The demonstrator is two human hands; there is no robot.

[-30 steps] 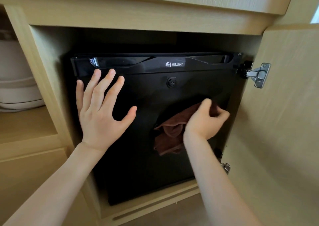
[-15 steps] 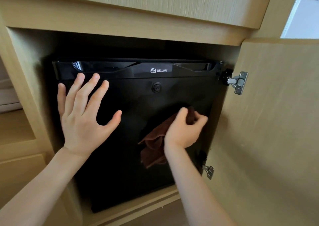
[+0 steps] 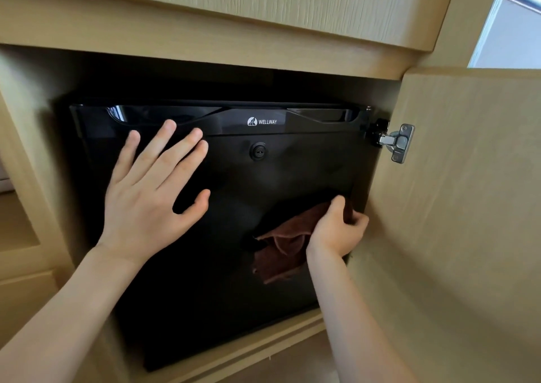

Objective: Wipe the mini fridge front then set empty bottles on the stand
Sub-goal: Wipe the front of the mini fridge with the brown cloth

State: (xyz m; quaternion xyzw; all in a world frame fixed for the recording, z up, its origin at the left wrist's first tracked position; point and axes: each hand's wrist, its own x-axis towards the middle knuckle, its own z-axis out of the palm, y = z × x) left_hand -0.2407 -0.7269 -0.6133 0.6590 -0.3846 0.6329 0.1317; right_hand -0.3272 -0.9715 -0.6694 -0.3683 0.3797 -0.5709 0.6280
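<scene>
A black mini fridge [image 3: 234,294] with a WELLWAY logo and a round lock sits inside a light wooden cabinet. My left hand [image 3: 149,195] lies flat on the upper left of the fridge door, fingers spread, holding nothing. My right hand [image 3: 336,230] presses a crumpled brown cloth [image 3: 281,251] against the right side of the door, near its right edge, fingers closed over the cloth. No bottles or stand are in view.
The wooden cabinet door [image 3: 456,221] stands open on the right, hung on a metal hinge [image 3: 399,142]. A cabinet ledge [image 3: 248,350] runs below the fridge. Shelving of the same wood [image 3: 17,236] lies to the left. A window shows at the top right.
My right hand with the cloth has slid right across the door toward its right edge. My left hand stays flat on the upper left. The view has shifted slightly.
</scene>
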